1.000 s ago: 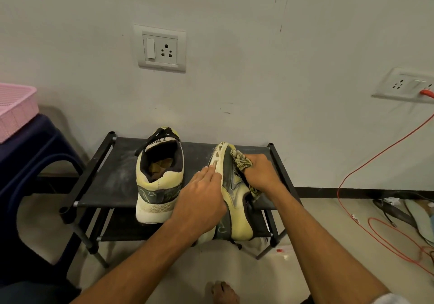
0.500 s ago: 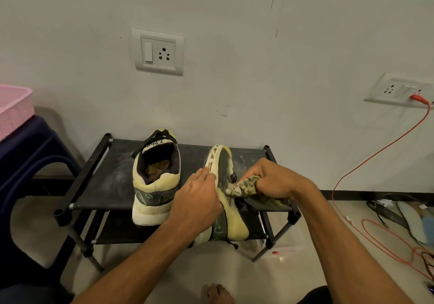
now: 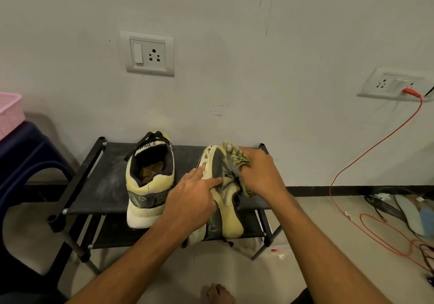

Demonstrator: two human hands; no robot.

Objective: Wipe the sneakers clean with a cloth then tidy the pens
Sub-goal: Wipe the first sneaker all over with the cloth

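Observation:
Two yellow-and-grey sneakers sit on a black shoe rack (image 3: 94, 181). The left sneaker (image 3: 148, 186) stands upright, heel toward me. The right sneaker (image 3: 222, 186) is tipped on its side, sole facing left. My left hand (image 3: 192, 198) presses on its sole edge with straight fingers and steadies it. My right hand (image 3: 260, 174) grips a crumpled patterned cloth (image 3: 236, 157) against the sneaker's upper near the toe. No pens are in view.
A dark blue stool (image 3: 28, 163) with a pink basket (image 3: 10, 113) stands at the left. Wall sockets (image 3: 148, 53) are above the rack. An orange cable (image 3: 366, 153) runs from the right socket to the floor, beside shoe insoles (image 3: 408, 212). A bare foot (image 3: 218, 294) shows at the bottom.
My right hand has carried the cloth from the sneaker's middle side back up toward its toe end. The left hand keeps its place on the sole.

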